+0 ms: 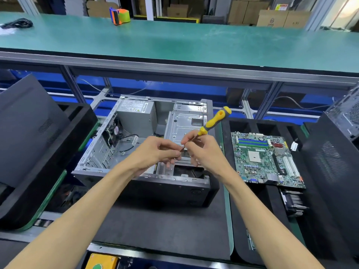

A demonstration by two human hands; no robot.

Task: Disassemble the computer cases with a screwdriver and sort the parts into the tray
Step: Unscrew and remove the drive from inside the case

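An opened computer case [147,144] lies on its side on a dark mat at a factory bench, its power supply [136,117] and rear fan [114,131] in place and the metal drive cage [184,125] at its right-hand end. To the right, well apart from the case, a black foam tray [252,210] holds a green circuit board [266,158] on top, with a finned heat sink [293,202] just in front of the board.

Above the drive cage, a person's two hands meet. The right hand [202,150] pinches the shaft of a yellow-handled screwdriver [211,121] between thumb and fingers. The tool's long axis runs on a slant, the handle up and away to the right, the tip down and to the left. The left hand [155,152] has its fingers curled in against that tip, apparently pinching something small there, probably a screw; the item itself is too small to make out.

The tip sits just beside the left fingertips, so the left hand is the nearer one to take whatever comes off it. The tray lies to the right, on the far side of the right hand, so a drop there would call for a reach across, or a handover.
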